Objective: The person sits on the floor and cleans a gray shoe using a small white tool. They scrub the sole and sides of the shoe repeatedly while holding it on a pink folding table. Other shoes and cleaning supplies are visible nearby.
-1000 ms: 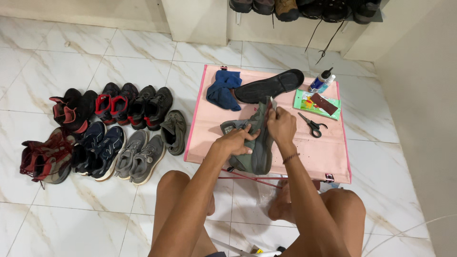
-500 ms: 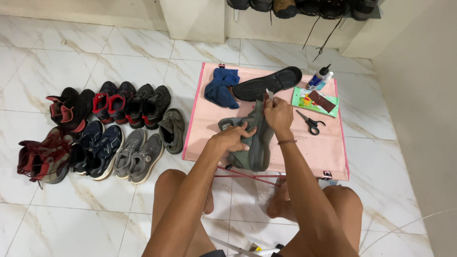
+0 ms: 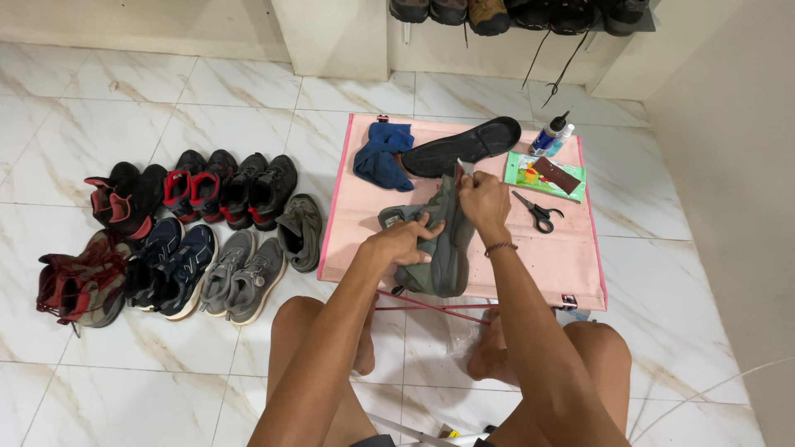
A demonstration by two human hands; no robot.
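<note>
A grey-green shoe (image 3: 447, 252) lies sole-up on a low pink folding table (image 3: 546, 261). My left hand (image 3: 406, 240) grips the shoe's left side near its opening. My right hand (image 3: 483, 201) holds the shoe's toe end, and a small pale thing shows at its fingertips. Just beyond the shoe lies a loose black sole (image 3: 460, 149), touching a crumpled blue cloth (image 3: 379, 156).
Black scissors (image 3: 538, 211), a green card with a brown sheet (image 3: 546, 174) and a small glue bottle (image 3: 551, 136) sit on the table's right half. Several pairs of shoes (image 3: 178, 236) line the marble floor at left. More shoes (image 3: 505, 12) rest on a rack at the back.
My hands and the shoe have barely shifted on the table. The view has drifted slightly.
</note>
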